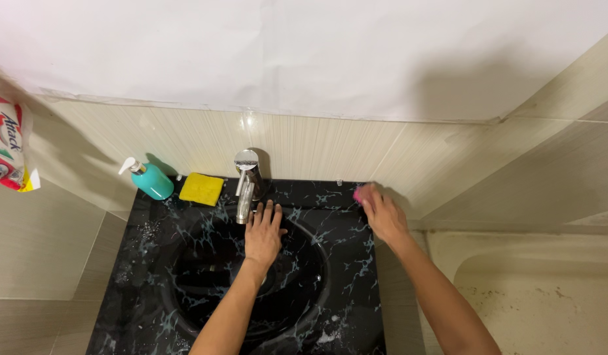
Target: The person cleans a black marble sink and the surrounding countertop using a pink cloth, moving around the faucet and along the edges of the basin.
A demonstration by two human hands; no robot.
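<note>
- The right hand (384, 215), right of centre in the frame, presses a small pink thing (358, 194) against the back right of the black sink top (346, 263). The fingers curl over it and hide most of it; what kind of thing it is cannot be told.
- The left hand (263, 233), at the centre of the frame, lies flat and open, fingers spread, holding nothing. It rests at the back rim of the round basin (205, 269), fingertips just below the tap.
- The chrome tap (246, 184) stands upright at the back of the sink, above the left hand.
- A yellow sponge (201, 189) lies flat on the sink top just left of the tap.
- A teal pump bottle (149, 179) stands left of the sponge, at the back left corner.
- White suds (327, 336) dot the sink top in the lower part of the frame.
- A red and white bag (6, 141) shows at the left edge of the frame.
- Beige tiles (317, 148) cover the wall behind.
</note>
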